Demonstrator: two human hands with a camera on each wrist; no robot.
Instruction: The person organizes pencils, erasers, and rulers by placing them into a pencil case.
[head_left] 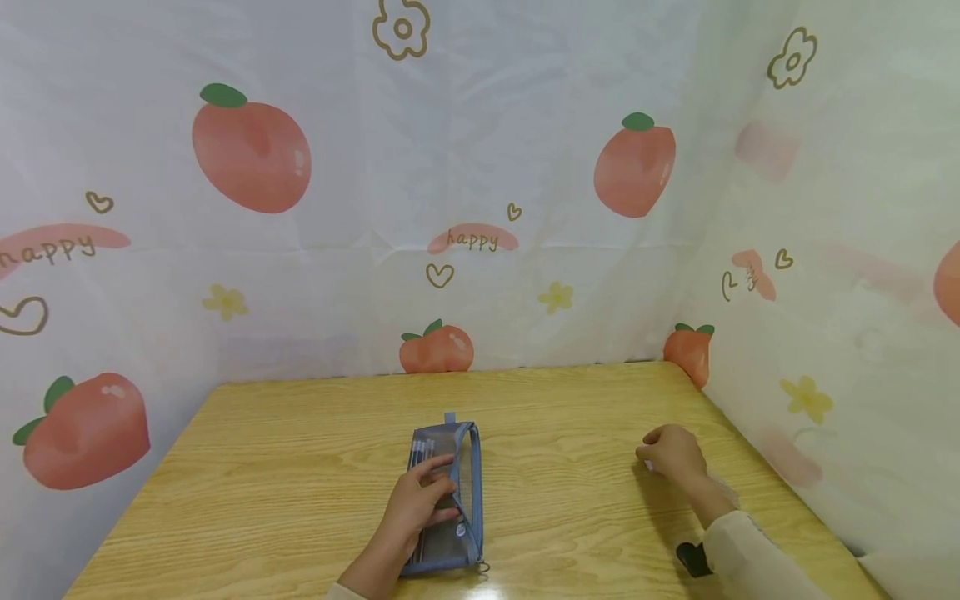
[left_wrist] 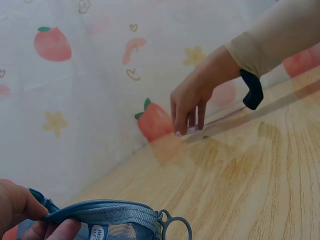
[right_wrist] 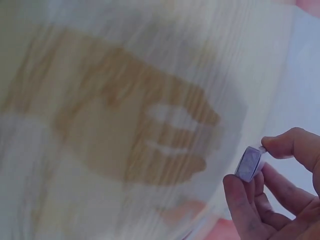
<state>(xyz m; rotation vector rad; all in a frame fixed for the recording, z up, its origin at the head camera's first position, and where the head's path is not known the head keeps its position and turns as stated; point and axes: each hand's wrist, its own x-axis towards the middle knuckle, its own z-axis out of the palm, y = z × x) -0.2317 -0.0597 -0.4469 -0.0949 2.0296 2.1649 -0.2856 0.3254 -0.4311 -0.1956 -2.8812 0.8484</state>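
A blue mesh pencil case (head_left: 468,546) lies on the table with its zipper side gaping, and several pencils (head_left: 422,450) show through the mesh. My left hand (head_left: 416,504) lies over it; in the left wrist view, its thumb and fingers pinch the edge (left_wrist: 75,210) of the opening. Off to the right, my right hand (head_left: 675,454) is low over the table, well apart from the case. Between its thumb and fingers it pinches a small pale rectangular block (right_wrist: 248,164), which looks like an eraser.
Beneath the right forearm a thin, clear strip (head_left: 726,490) lies on the wooden table (head_left: 300,467). A black wrist device (left_wrist: 252,90) sits at the right cuff. White printed curtains (head_left: 337,167) stand along the table's back and sides.
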